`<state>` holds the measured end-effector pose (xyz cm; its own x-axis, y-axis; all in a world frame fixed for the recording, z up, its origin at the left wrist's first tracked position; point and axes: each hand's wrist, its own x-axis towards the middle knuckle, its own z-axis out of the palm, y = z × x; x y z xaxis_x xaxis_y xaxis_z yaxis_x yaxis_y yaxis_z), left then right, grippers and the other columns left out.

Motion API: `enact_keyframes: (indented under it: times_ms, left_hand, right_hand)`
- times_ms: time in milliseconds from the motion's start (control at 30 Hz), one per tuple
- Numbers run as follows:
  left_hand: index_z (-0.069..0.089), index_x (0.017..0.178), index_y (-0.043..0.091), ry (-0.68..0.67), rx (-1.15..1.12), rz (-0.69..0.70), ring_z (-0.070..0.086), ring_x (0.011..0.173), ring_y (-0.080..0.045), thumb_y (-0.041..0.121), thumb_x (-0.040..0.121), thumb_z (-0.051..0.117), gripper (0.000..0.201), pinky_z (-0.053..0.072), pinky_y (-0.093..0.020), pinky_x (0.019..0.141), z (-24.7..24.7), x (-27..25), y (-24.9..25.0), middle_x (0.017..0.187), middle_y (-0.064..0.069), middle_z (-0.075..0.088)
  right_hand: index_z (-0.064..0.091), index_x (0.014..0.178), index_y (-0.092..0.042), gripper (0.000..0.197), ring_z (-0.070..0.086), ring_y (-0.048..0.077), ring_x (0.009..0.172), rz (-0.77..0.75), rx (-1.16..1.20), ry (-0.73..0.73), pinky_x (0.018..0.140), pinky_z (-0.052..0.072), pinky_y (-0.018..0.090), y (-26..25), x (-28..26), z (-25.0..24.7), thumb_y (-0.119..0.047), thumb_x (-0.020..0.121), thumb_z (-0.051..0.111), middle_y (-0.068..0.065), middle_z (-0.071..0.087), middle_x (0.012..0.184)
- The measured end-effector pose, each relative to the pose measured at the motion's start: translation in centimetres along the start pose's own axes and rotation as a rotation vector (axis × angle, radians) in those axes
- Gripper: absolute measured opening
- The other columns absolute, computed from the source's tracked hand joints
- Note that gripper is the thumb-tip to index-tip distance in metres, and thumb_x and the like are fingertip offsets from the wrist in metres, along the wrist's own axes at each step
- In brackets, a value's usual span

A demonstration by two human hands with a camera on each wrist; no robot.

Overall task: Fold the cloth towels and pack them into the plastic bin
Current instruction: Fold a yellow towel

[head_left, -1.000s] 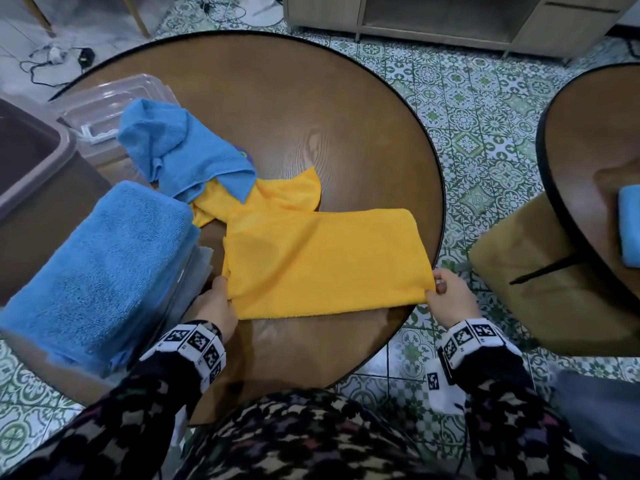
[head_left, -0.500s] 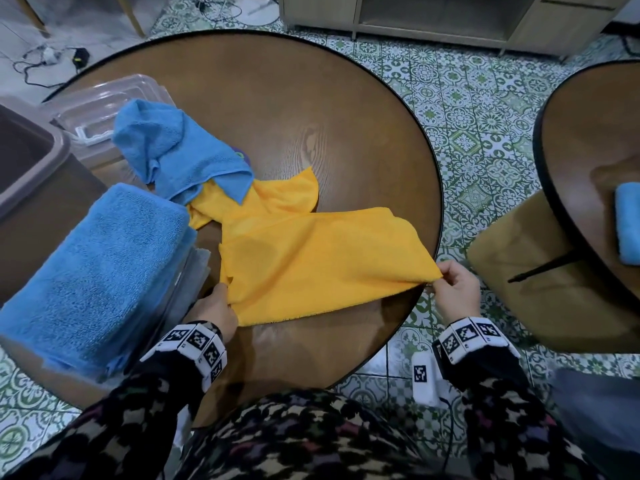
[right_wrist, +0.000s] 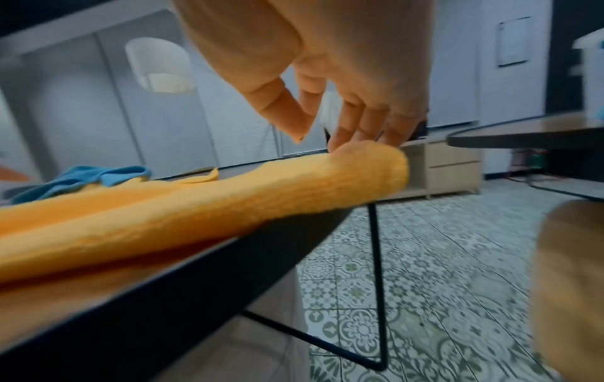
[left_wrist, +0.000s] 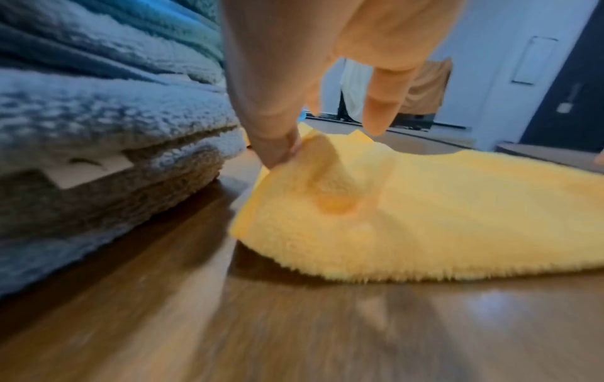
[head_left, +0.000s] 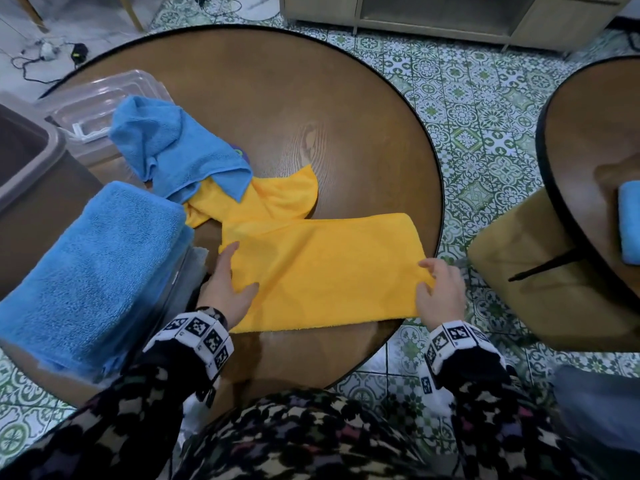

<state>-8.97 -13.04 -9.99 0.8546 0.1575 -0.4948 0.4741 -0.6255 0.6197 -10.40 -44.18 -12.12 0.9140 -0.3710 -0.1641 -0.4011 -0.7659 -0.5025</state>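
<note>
No brand name or readable writing shows anywhere; the only markings are the black-and-white square-patterned tags on the white wrist bands point(head_left: 197, 337), which carry no letters. The left hand point(head_left: 227, 289) lies at the left end of the folded yellow towel point(head_left: 322, 268), in the lower middle of the head view: its fingers reach straight up along the towel's left edge while the thumb presses down on top of the cloth, and the left wrist view shows a finger point(left_wrist: 278, 150) meeting that edge, so the hand is flat and relaxed, not clenched. The right hand point(head_left: 441, 292) sits at the towel's right end near the rim of the round wooden table point(head_left: 311, 109); its fingers are spread and nearly straight, their tips resting on the cloth's rounded fold point(right_wrist: 369, 160) in the right wrist view, the thumb held clear of it. A second crumpled yellow towel point(head_left: 277, 199) lies just above the folded one, partly under a crumpled blue towel point(head_left: 180, 150) at centre left. A stack of folded blue towels point(head_left: 90, 261) fills the lower left. The clear plastic bin point(head_left: 104, 98) stands at the upper left of the table, beside a brown-grey bin point(head_left: 31, 157) at the left frame edge.
</note>
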Motion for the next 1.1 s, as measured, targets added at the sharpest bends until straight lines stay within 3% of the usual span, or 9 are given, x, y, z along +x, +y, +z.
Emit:
enact_keyframes:
  times_ms: [133,267,367,467,633,733,867,1000,1100]
  left_hand:
    - [0.045,0.136,0.024,-0.011,-0.013,0.004,0.055,0.076,-0.014,0.008,0.093,0.049,0.046,0.045,-0.028,0.064,-0.8,2.0,0.6,0.143,-0.012,0.043]
    - [0.034,0.144,0.02,0.164,0.057,0.175,0.049,0.118,-0.016,0.002,0.093,0.046,0.055,0.035,-0.036,0.104,-1.7,2.1,1.4,0.153,-0.009,0.024]
    - [0.013,0.149,0.026,-0.001,0.176,0.085,0.017,0.143,-0.022,0.003,0.093,0.047,0.07,0.028,-0.036,0.11,-1.8,2.4,0.7,0.158,-0.004,0.001]
    - [-0.002,0.149,0.028,-0.107,0.241,-0.045,0.002,0.145,-0.018,0.008,0.093,0.049,0.079,0.023,-0.034,0.111,-1.2,2.1,-0.3,0.157,-0.001,-0.013]
    - [0.001,0.148,0.032,-0.034,0.487,0.054,0.001,0.144,-0.027,0.016,0.09,0.054,0.08,0.026,-0.043,0.11,0.6,0.0,-1.0,0.156,-0.002,-0.014]
    - [0.005,0.147,0.033,-0.058,0.539,0.02,0.005,0.141,-0.031,0.02,0.088,0.055,0.079,0.028,-0.046,0.108,1.0,-0.8,-1.5,0.155,-0.004,-0.012]
    - [0.009,0.147,0.029,-0.072,0.474,-0.04,0.014,0.138,-0.034,0.019,0.087,0.056,0.076,0.025,-0.043,0.112,0.6,-1.0,-2.5,0.154,-0.007,-0.008]
    - [0.021,0.144,0.03,-0.091,0.311,-0.042,0.014,0.142,-0.029,0.013,0.086,0.059,0.072,0.026,-0.039,0.111,0.1,-0.5,-2.5,0.154,-0.011,0.002]
    - [0.029,0.142,0.033,-0.103,0.205,0.01,0.034,0.131,-0.029,0.008,0.082,0.064,0.073,0.033,-0.035,0.104,0.2,-0.3,-1.7,0.146,-0.012,0.023]
  right_hand:
    - [0.062,0.113,-0.015,0.032,0.044,0.034,0.117,-0.179,-0.181,0.022,0.104,0.029,0.047,-1.7,0.3,1.1,-0.007,0.082,0.056,0.013,0.052,0.119]
    - [0.054,0.124,-0.019,0.037,0.032,0.03,0.129,-0.147,-0.303,-0.146,0.11,0.02,0.042,-1.9,0.3,1.8,-0.014,0.087,0.051,0.011,0.039,0.135]
    - [0.053,0.124,-0.017,0.036,0.028,0.031,0.132,-0.12,-0.274,-0.194,0.111,0.022,0.043,-1.7,0.0,1.9,-0.012,0.088,0.05,0.012,0.033,0.14]
    - [0.05,0.124,-0.012,0.036,0.032,0.034,0.127,-0.051,-0.149,-0.119,0.104,0.031,0.043,-1.6,0.2,1.8,-0.011,0.088,0.052,0.015,0.032,0.138]
    - [0.038,0.13,-0.012,0.05,0.042,0.036,0.115,0.191,0.023,-0.011,0.081,0.042,0.039,-2.2,0.8,1.4,-0.017,0.087,0.061,0.016,0.031,0.133]
    - [0.037,0.123,-0.01,0.047,0.048,0.033,0.088,0.301,-0.001,-0.088,0.071,0.04,0.037,-2.0,1.6,0.8,-0.021,0.085,0.063,0.017,0.035,0.127]
    - [0.037,0.124,-0.011,0.048,0.051,0.031,0.083,0.296,-0.155,-0.325,0.064,0.04,0.035,-0.7,2.5,-0.7,-0.033,0.087,0.06,0.013,0.051,0.104]
    - [0.047,0.122,-0.012,0.042,0.054,0.033,0.094,0.227,0.012,-0.195,0.073,0.043,0.036,-1.1,2.6,-2.3,-0.021,0.085,0.065,0.013,0.055,0.109]
    - [0.05,0.12,-0.018,0.041,0.056,0.026,0.099,0.086,0.357,-0.092,0.084,0.049,0.042,-2.7,2.5,-3.5,-0.007,0.083,0.065,0.005,0.056,0.111]
